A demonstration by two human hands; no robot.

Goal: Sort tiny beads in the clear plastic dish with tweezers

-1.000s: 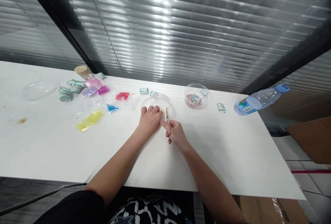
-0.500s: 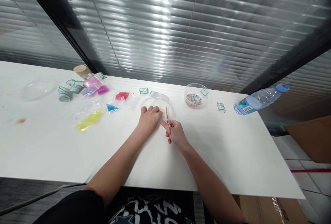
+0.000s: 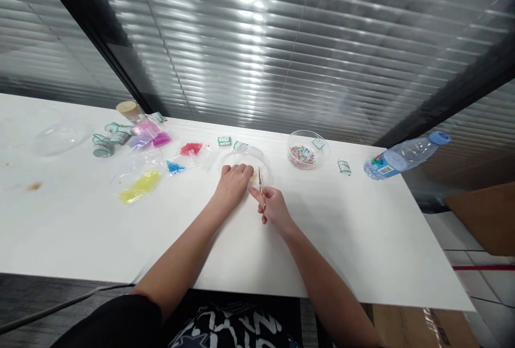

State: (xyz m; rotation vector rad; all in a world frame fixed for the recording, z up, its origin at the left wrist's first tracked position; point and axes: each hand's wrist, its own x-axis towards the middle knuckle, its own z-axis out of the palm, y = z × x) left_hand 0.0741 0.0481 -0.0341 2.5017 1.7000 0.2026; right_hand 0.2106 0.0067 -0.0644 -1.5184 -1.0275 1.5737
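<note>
My right hand grips small scissors with rose-gold handles, their blades pointing away from me. Just left of it, my left hand is closed, knuckles up, over the near part of a clear round plastic dish. What its fingers hold, if anything, is hidden. The scissors' blades reach over the dish's right side, close to the left fingertips. A pale brown patch shows beside those fingers. Behind the dish lies a small green-and-white packet.
A clear bowl of multicoloured beads stands right of the dish, with a water bottle farther right. To the left lie bags of red beads, blue beads and yellow beads, and a cork-topped jar. Blinds rise behind the table.
Both hands and the scissors stay in nearly the same place. The left fingers have shifted very slightly; the whole view moves a little.
</note>
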